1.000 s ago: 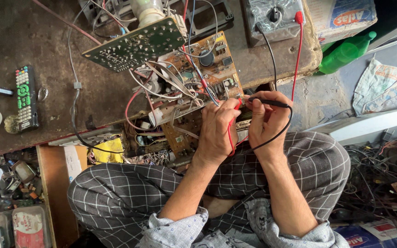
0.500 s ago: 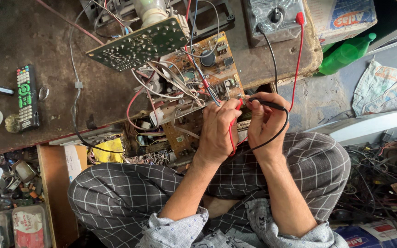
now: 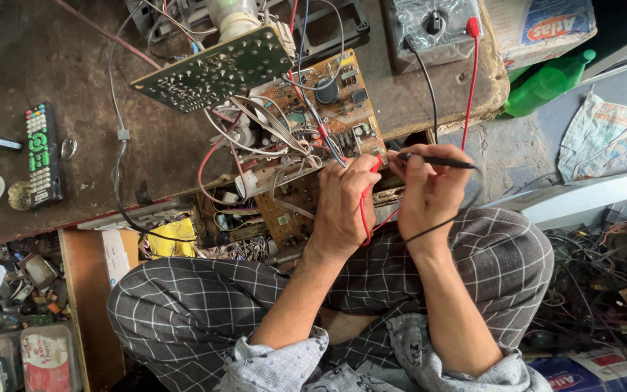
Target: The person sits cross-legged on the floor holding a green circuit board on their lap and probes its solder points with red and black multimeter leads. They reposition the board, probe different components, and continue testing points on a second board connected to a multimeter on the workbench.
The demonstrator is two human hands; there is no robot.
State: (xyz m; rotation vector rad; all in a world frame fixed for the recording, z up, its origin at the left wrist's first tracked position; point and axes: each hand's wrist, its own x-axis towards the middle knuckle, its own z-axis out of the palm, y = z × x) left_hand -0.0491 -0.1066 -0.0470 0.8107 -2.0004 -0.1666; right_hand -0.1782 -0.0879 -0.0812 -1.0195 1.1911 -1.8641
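Probing looks to be the step in hand; the left hand (image 3: 342, 210) pinches a red probe (image 3: 366, 207) at the edge of the brown board (image 3: 328, 101), the right hand (image 3: 422, 192) pinches a black probe (image 3: 429, 160) just beside it; next, I judge, both tips need steady contact on the board's points. Meter (image 3: 433, 29) sits on a worn bench (image 3: 38, 58); remote (image 3: 41, 152) lies well apart; wires litter the floor.

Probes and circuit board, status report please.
Left hand grips red probe. Right hand grips black probe. Both tips at brown circuit board. Loose wires crowd it.
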